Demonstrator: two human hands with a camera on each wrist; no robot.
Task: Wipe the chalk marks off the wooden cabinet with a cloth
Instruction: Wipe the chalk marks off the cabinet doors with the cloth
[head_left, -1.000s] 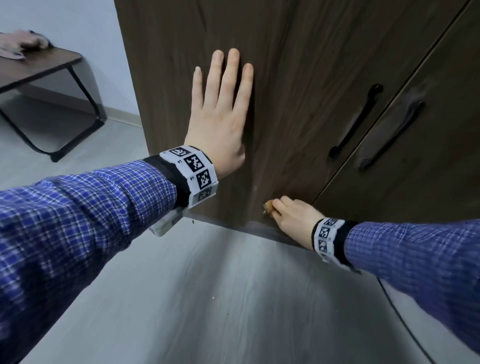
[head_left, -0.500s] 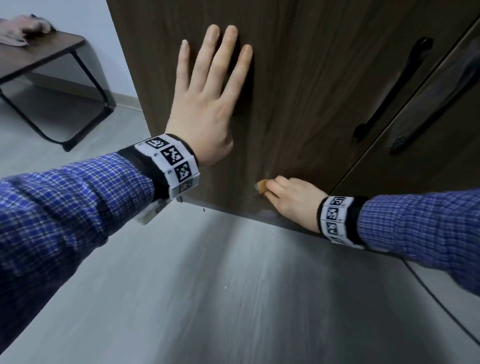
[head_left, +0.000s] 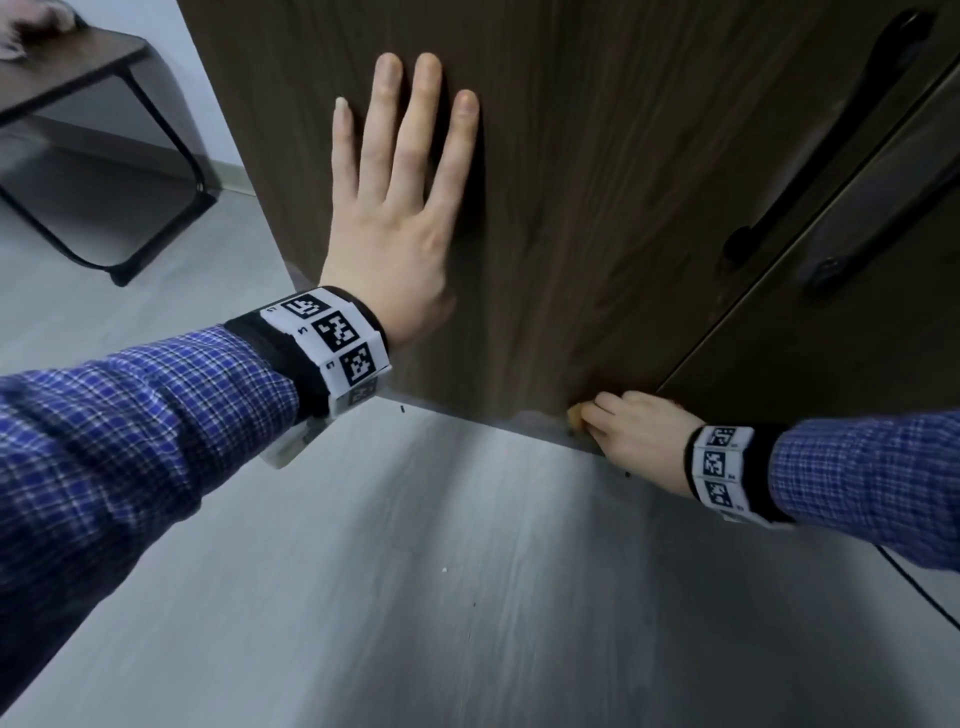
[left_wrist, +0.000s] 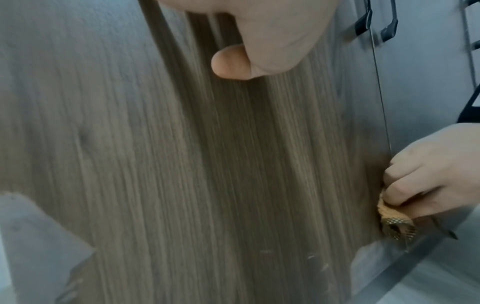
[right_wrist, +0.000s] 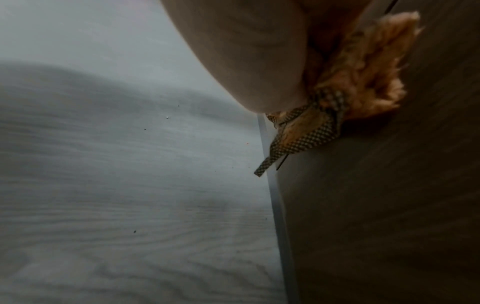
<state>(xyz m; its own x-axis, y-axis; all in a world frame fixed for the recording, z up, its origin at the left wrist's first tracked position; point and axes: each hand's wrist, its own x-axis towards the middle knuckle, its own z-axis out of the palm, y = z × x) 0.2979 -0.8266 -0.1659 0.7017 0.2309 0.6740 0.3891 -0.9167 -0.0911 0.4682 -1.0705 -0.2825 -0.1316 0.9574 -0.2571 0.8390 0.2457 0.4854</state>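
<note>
The dark wooden cabinet door (head_left: 597, 182) fills the upper head view. My left hand (head_left: 400, 208) lies flat against it, fingers straight and spread. Low at the door's bottom edge, my right hand (head_left: 628, 431) grips a bunched orange fluffy cloth (right_wrist: 369, 67) and holds it against the wood. The cloth (left_wrist: 389, 214) has a checked band on its edge, and only a small tip of cloth (head_left: 575, 415) shows in the head view. A few faint pale marks (left_wrist: 311, 256) sit on the wood near the bottom edge, left of the cloth.
Two black handles (head_left: 831, 145) run down the doors on the right, beside the seam between them. A dark side table (head_left: 78, 67) with black legs stands at the far left by the wall. Grey wood-look floor (head_left: 415, 571) lies below.
My right hand with the cloth has shifted right and down along the door's bottom edge. The left hand has stayed flat on the door, and the head has moved closer.
</note>
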